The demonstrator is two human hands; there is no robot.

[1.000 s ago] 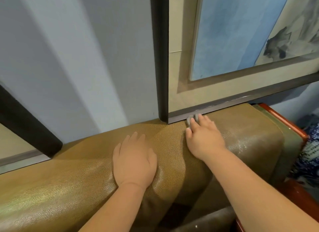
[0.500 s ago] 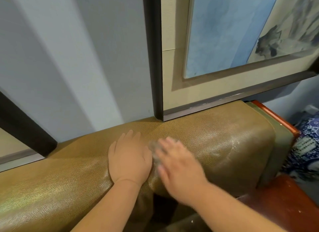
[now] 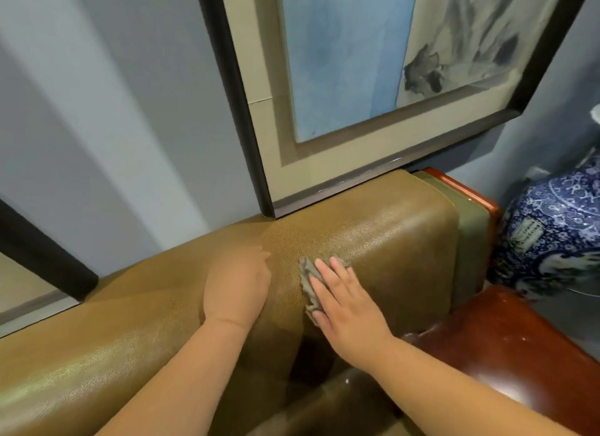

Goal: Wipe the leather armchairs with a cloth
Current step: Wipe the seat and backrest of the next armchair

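Observation:
The olive-brown leather armchair back (image 3: 389, 237) runs across the lower half of the view, its top edge against the wall. My right hand (image 3: 347, 302) lies flat with straight fingers on a small grey cloth (image 3: 308, 283), pressing it onto the front face of the backrest. Only the cloth's left edge and top corner show from under the fingers. My left hand (image 3: 237, 283) rests palm down on the leather just left of the cloth, fingers loosely bent, holding nothing.
A large framed painting (image 3: 373, 111) leans on the wall right above the chair back. The chair's red-brown wooden arm (image 3: 487, 348) lies to the right. Beside it stands a blue-and-white porcelain vase (image 3: 558, 228). A second dark frame (image 3: 42, 260) shows at left.
My right hand has swept the cloth from the top edge by the picture frame down onto the front of the backrest. My left hand stays on the leather, fingers now more bent.

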